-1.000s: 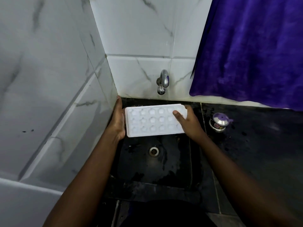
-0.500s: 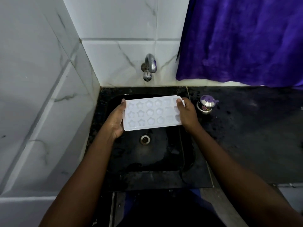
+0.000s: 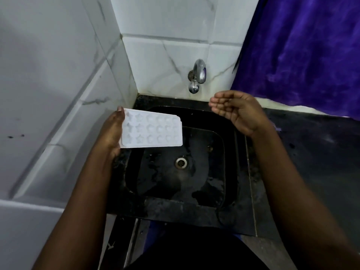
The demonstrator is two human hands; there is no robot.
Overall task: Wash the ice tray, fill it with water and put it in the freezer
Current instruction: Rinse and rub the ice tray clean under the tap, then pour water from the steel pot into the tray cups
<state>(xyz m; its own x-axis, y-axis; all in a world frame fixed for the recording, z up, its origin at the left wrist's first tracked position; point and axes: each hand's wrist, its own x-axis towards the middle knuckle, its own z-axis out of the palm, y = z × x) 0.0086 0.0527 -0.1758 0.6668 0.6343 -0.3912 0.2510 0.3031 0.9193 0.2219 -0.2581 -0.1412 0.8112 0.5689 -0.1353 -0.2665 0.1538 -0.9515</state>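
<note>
A white ice tray (image 3: 152, 130) with star and round moulds hangs level over the left part of a black sink (image 3: 181, 193). My left hand (image 3: 112, 131) grips its left end, thumb at the far corner. My right hand (image 3: 236, 111) is off the tray, raised to the right of it with relaxed, slightly bent fingers and nothing in it, below and right of the chrome tap (image 3: 197, 76). No water runs from the tap.
White marble-look tiles wall in the left side and the back. A purple cloth (image 3: 303, 51) hangs at the upper right over a black wet counter (image 3: 315, 152). The sink drain (image 3: 181, 162) lies below the tray.
My right hand has let go of the tray's right end and lifted up toward the tap. The tray now hangs from my left hand alone and sits further left.
</note>
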